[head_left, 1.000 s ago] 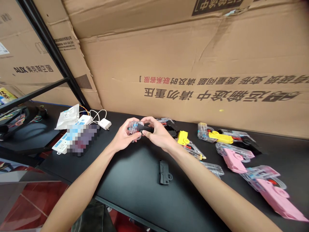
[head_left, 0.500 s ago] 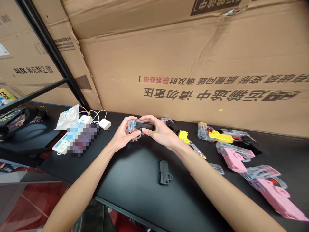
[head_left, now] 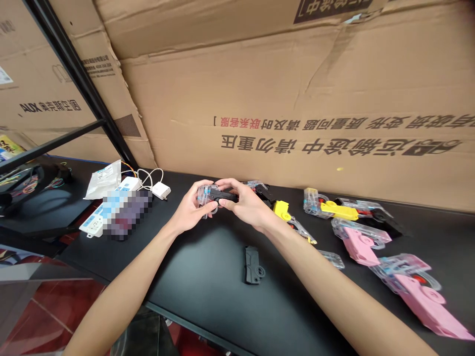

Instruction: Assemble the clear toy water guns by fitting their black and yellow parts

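Observation:
Both hands meet above the black table (head_left: 208, 277) near its back edge. My left hand (head_left: 191, 210) is closed round the clear plastic end of a small toy part (head_left: 206, 196). My right hand (head_left: 245, 203) pinches the black piece (head_left: 222, 196) fitted onto that same toy. A loose black plastic part (head_left: 253, 265) lies flat on the table in front of my hands, untouched.
Several clear toy bodies with yellow (head_left: 339, 210) and pink (head_left: 361, 247) covers lie to the right. A white power strip (head_left: 111, 207), a white charger (head_left: 161, 190) and a plastic bag (head_left: 104, 179) sit at the left. Cardboard (head_left: 297, 99) walls the back.
My hands have barely shifted, turning the toy slightly between the fingers. Everything on the table stays where it was.

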Tool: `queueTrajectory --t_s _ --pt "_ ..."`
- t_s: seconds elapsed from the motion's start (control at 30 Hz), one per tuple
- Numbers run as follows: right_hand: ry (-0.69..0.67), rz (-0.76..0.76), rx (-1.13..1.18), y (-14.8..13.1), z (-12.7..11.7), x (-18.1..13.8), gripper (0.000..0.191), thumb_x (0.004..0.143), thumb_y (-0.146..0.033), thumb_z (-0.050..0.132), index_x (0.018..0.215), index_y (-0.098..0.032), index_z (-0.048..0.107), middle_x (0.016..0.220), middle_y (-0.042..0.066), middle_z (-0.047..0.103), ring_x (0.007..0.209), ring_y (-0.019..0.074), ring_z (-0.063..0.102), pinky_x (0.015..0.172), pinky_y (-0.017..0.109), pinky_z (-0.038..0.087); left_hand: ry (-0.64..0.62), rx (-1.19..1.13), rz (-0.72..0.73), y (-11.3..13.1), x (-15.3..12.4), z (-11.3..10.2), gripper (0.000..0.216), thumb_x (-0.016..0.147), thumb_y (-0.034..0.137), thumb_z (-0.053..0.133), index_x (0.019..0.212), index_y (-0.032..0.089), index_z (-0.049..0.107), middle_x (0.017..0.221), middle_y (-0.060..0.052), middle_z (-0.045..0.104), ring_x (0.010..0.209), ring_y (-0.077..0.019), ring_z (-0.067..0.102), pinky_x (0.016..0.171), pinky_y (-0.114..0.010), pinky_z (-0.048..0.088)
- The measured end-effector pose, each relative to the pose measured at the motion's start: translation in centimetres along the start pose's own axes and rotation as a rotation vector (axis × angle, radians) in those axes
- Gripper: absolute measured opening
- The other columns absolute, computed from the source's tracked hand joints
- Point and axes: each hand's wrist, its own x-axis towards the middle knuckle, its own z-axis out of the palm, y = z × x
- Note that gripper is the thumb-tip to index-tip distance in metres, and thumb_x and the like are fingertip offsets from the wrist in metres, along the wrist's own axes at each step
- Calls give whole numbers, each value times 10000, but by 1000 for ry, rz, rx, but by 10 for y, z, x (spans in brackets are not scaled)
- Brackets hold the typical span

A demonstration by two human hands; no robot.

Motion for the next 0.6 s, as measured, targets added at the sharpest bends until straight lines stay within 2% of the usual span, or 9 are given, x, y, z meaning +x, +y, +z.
queueTrajectory --t_s 0.17,0.27,0.43,0.5,0.6 --pt "13 15 -22 -1 3 0 383 792 -102 616 1158 -217 616 1155 62 642 1132 200 584 1057 454 441 -4 -1 2 2 -1 3 532 796 346 791 1223 223 500 993 -30 647 669 -99 635 603 -252 574" --pt "38 -28 -41 1 3 1 376 782 -94 610 1139 -212 614 1146 61 641 1124 193 589 1070 445 436 9 -19 -3 3 -1 2 522 792 332 797 1215 223 511 1001 -30 649 667 -95 637 599 -245 577" --pt "-59 -97 -51 6 -6 3 460 831 -241 663 1273 -263 538 1216 71 625 1039 206 633 987 454 516 21 -92 -100 3 1 -3 568 773 327 813 1249 241 514 1060 -57 659 809 -183 714 623 -287 607" --pt "-93 -148 -108 6 -11 3 454 868 -307 658 1302 -300 525 1257 65 622 1054 219 642 990 469 522 38 -120 -126 3 2 -5 577 771 324 815 1262 253 520 1085 -66 661 848 -202 721 631 -296 613" --pt "-85 -318 -272 3 -16 2 402 873 -331 687 1262 -321 585 1326 63 587 1202 255 590 1071 491 469 82 -151 -118 3 3 -7 566 763 314 821 1251 265 536 1093 -56 663 813 -174 706 625 -286 610"
